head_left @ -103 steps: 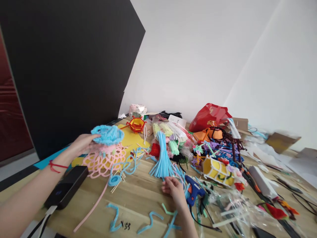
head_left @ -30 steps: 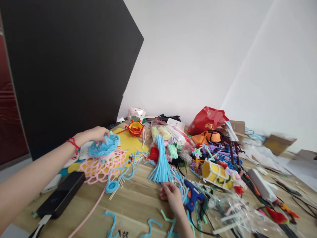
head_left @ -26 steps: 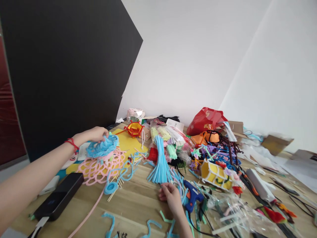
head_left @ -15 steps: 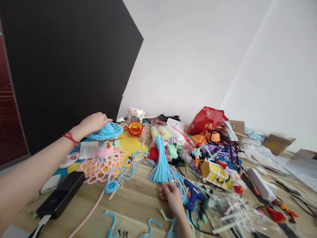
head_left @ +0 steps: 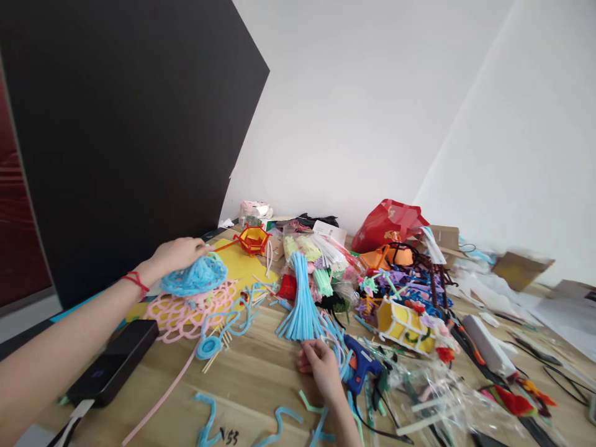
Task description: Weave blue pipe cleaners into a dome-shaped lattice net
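My left hand, with a red cord at the wrist, is closed on the top of a light-blue looped pipe-cleaner piece. That blue piece is over a pink looped pipe-cleaner mat and hides part of it. My right hand rests on the wooden table with its fingers curled in, and I see nothing in them. Just beyond its fingers stands a bundle of light-blue pipe cleaners, fanned out at the near end. To its right lies a blue glue gun.
A black power bank lies at the near left. Beyond are a red and yellow pipe-cleaner basket and a red bag. Clear plastic wrap, a white power strip and cables crowd the right. A black panel stands at the left.
My left hand has brought the blue looped piece down toward me, and it now covers the small pink figure on the pink mat. My right hand has stayed put.
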Demonstrator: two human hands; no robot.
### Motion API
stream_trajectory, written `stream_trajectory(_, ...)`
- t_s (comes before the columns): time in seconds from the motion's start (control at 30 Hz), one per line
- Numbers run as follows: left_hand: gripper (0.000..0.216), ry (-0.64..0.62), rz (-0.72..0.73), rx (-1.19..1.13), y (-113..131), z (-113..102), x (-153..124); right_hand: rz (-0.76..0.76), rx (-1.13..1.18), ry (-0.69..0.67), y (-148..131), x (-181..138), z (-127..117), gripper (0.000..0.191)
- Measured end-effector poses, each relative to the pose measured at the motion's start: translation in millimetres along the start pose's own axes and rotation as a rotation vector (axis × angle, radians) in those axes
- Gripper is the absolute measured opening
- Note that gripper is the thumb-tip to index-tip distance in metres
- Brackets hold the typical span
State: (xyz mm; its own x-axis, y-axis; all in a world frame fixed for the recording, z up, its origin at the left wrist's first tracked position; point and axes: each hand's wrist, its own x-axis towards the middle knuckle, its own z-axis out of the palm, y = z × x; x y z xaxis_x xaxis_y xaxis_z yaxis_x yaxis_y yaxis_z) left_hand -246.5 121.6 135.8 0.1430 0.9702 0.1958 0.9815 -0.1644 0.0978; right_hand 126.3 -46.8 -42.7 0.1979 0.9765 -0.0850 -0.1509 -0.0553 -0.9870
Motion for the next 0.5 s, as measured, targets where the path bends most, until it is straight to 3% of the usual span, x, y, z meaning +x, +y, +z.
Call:
stream_trajectory(0.13,0.054,0.278,-0.012,-0.103,28.8,-38.1,-5.4,-0.001,0.009,0.018,-0.4,0.6,-0.2,0.053)
stream_trajectory(0.23,0.043,0.287,0.134,-0.309,73.7,-29.6,-22.0,-0.011,0.01,0.031,-1.3,0.5,-1.0,0.049)
stream_trajectory(0.33,0.032,0.046,0.321,-0.509,128.6,19.5,-49.2,-0.045,0.017,0.052,-2.4,0.2,-2.5,0.045)
stream_trajectory(0.4,0.029,-0.011,0.36,-0.53,163.7,62.2,-68.8,-0.077,0.02,0.071,-2.5,0.6,-4.0,0.043)
stream_trajectory(0.5,0.051,-0.058,0.359,-0.549,206.5,118.4,-91.7,-0.131,0.0,0.125,-0.3,2.7,-6.6,0.041)
